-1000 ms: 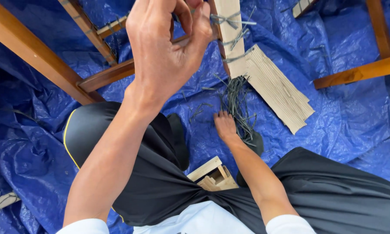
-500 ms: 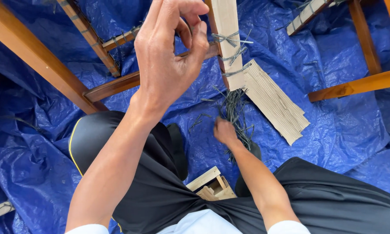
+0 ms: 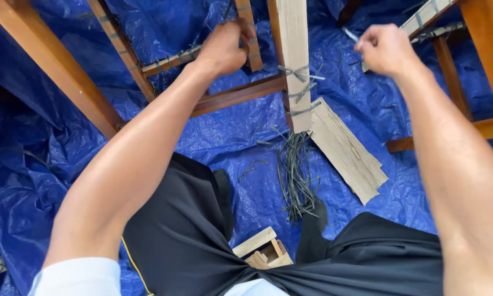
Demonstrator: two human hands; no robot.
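My left hand (image 3: 227, 48) is raised and closed around a narrow brown wooden slat (image 3: 248, 41) of a wooden frame. My right hand (image 3: 386, 49) is up at the right in a fist, and a thin strip end (image 3: 349, 34) sticks out of it to the left. Between the hands stands a pale upright board (image 3: 294, 49), bound to a brown cross rail (image 3: 241, 94) with dark grey ties (image 3: 299, 87). A loose bundle of the same dark ties (image 3: 295, 170) lies on the blue tarp (image 3: 49, 181) below, in front of my knees.
A stack of ribbed pale boards (image 3: 348, 151) lies on the tarp right of the bundle. Thick brown frame beams run at the left (image 3: 54, 71) and right (image 3: 487, 38). A small pale wooden block (image 3: 257, 246) sits between my black-trousered legs.
My right hand has left the tie bundle on the tarp and risen to the upper right, closed. My left hand has moved from an open-fingered pose to gripping the brown slat.
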